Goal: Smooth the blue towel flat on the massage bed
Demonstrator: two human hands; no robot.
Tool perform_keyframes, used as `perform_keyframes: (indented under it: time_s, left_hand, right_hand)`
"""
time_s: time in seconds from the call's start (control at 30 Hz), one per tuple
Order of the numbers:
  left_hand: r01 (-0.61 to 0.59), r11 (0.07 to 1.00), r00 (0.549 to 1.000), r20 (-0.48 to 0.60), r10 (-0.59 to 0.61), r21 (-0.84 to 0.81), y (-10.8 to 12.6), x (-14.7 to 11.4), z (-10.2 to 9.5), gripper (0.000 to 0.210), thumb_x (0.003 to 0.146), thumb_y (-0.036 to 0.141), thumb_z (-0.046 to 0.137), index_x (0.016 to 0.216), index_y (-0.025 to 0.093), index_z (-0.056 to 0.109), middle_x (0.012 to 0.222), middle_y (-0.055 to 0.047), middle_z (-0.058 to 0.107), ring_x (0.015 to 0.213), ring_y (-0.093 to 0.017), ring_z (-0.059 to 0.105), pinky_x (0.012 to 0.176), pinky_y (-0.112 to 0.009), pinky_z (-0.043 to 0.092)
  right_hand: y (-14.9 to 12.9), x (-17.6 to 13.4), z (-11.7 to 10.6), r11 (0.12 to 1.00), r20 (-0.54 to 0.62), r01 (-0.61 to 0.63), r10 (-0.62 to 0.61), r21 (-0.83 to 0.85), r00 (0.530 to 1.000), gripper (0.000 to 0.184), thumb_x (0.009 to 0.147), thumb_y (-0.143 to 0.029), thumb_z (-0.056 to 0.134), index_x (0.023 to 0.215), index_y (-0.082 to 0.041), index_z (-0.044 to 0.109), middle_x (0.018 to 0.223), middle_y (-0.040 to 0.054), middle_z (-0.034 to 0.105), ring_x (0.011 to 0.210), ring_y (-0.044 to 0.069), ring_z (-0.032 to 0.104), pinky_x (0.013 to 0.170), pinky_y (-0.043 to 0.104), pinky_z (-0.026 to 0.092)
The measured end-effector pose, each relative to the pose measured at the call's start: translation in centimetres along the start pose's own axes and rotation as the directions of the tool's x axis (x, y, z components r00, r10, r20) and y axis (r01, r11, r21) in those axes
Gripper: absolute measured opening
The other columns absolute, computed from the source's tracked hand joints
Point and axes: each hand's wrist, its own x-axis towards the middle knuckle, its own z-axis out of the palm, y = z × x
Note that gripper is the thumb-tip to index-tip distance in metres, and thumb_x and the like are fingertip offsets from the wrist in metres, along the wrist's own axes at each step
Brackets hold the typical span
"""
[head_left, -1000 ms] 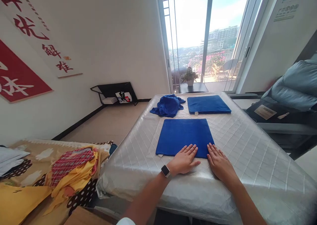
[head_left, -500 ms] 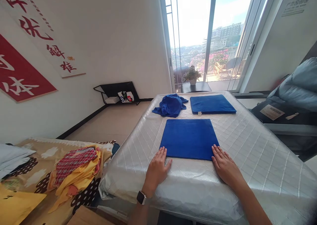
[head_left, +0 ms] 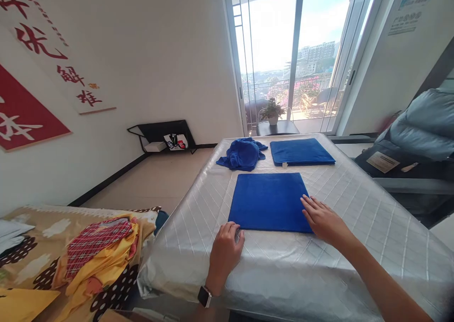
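Observation:
A flat, folded blue cloth [head_left: 268, 204] lies on a silver quilted mattress cover [head_left: 358, 218] in front of me. My left hand [head_left: 226, 248], with a watch on its wrist, rests at the cloth's near left corner, fingers a little bent and thumb apart. Stretched flat over the cloth's right edge are the fingers of my right hand [head_left: 323, 218]. Behind it lie a crumpled blue cloth [head_left: 243, 154] on the left and a second folded blue cloth [head_left: 301, 152] with a small white tag on the right.
Left of the mattress, a patterned blanket [head_left: 46, 227] carries a red plaid and yellow garment [head_left: 101, 246]. A potted plant [head_left: 272, 111] stands on a dark chair by the glass door. At the right, a grey puffy jacket [head_left: 422, 118] lies on a dark chair.
My right hand has slid up along the cloth's right edge, away from me. My left hand has drawn slightly back to the near corner, its fingers more bent. The view has shifted slightly.

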Motion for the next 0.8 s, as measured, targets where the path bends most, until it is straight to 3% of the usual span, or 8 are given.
perform_keyframes:
  time_s: [0.1,0.23,0.4,0.53,0.6,0.67,0.77,0.8]
  left_hand:
    - [-0.006,1.000,1.000,0.012,0.006,-0.002,0.2,0.1,-0.2,0.021,0.097,0.030,0.050,0.108,0.022,0.066,0.107,-0.006,0.069,0.102,-0.024,0.066,0.092,-0.041,0.056]
    - [0.000,1.000,1.000,0.024,0.000,0.014,0.4,0.0,-0.4,0.021,0.097,0.029,0.050,0.108,0.022,0.066,0.108,-0.006,0.069,0.102,-0.023,0.065,0.092,-0.041,0.055]
    - [0.013,0.996,0.998,0.062,-0.019,0.090,0.6,0.5,-0.8,0.020,0.098,0.028,0.049,0.099,0.022,0.068,0.095,-0.006,0.070,0.090,-0.023,0.067,0.083,-0.040,0.057]
    - [-0.056,0.996,0.998,0.032,0.053,0.071,3.4,3.6,-0.7,0.021,0.100,0.031,0.049,0.099,0.022,0.068,0.101,-0.007,0.070,0.095,-0.024,0.068,0.087,-0.040,0.056]
    - [-0.174,0.984,0.983,0.045,0.176,-0.043,6.3,6.0,0.3,0.022,0.101,0.032,0.048,0.109,0.022,0.066,0.116,-0.007,0.068,0.107,-0.022,0.065,0.095,-0.037,0.053]
    - [-0.336,0.926,0.923,0.138,0.360,-0.173,9.5,8.6,2.3,0.025,0.102,0.035,0.047,0.115,0.021,0.064,0.120,-0.006,0.067,0.111,-0.018,0.064,0.098,-0.030,0.052]
    - [-0.516,0.830,0.809,0.197,0.554,-0.212,13.9,12.0,6.8,0.041,0.103,0.046,0.043,0.126,0.017,0.059,0.132,-0.011,0.063,0.128,-0.020,0.054,0.110,-0.034,0.043]
    - [-0.537,0.821,0.796,0.205,0.569,-0.195,14.9,12.8,8.5,0.046,0.104,0.048,0.040,0.131,0.016,0.056,0.137,-0.012,0.060,0.134,-0.021,0.049,0.113,-0.036,0.040]
  right_hand:
    - [-0.1,4.0,-0.3,1.000,0.011,-0.023,0.023,-0.004,1.000,0.058,0.102,-0.036,0.022,0.153,-0.012,0.039,0.159,0.0085,0.036,0.147,0.024,0.030,0.119,0.043,0.030]
    - [-0.4,7.2,2.2,0.991,0.012,-0.134,0.134,-0.028,0.991,0.060,0.102,-0.034,0.021,0.154,-0.006,0.035,0.161,0.0136,0.030,0.149,0.026,0.025,0.120,0.045,0.025]
    - [-0.1,7.1,5.3,0.975,0.081,-0.223,0.221,0.007,0.972,0.066,0.103,-0.043,0.018,0.157,-0.005,0.026,0.164,0.0127,0.020,0.151,0.025,0.018,0.122,0.044,0.018]
    - [0.2,6.8,5.4,0.979,0.110,-0.202,0.199,0.019,0.974,0.067,0.102,-0.043,0.017,0.157,-0.006,0.024,0.165,0.0121,0.019,0.152,0.025,0.016,0.123,0.045,0.016]
    - [0.3,6.8,5.1,0.980,0.112,-0.197,0.194,0.017,0.975,0.067,0.102,-0.043,0.017,0.157,-0.004,0.024,0.164,0.0130,0.019,0.152,0.026,0.016,0.123,0.046,0.016]
    - [0.5,6.8,4.9,0.982,0.117,-0.190,0.187,0.011,0.975,0.066,0.102,-0.041,0.017,0.157,-0.004,0.024,0.164,0.0133,0.020,0.151,0.027,0.018,0.122,0.049,0.019]
    - [1.3,6.4,5.2,0.991,0.108,-0.131,0.130,0.001,0.986,0.062,0.100,-0.033,0.024,0.158,-0.013,0.025,0.165,0.0097,0.021,0.151,0.026,0.019,0.120,0.050,0.023]
    - [1.6,6.2,5.4,0.994,0.096,-0.106,0.106,-0.009,0.990,0.062,0.098,-0.031,0.027,0.158,-0.016,0.025,0.165,0.0084,0.022,0.151,0.025,0.019,0.120,0.050,0.023]
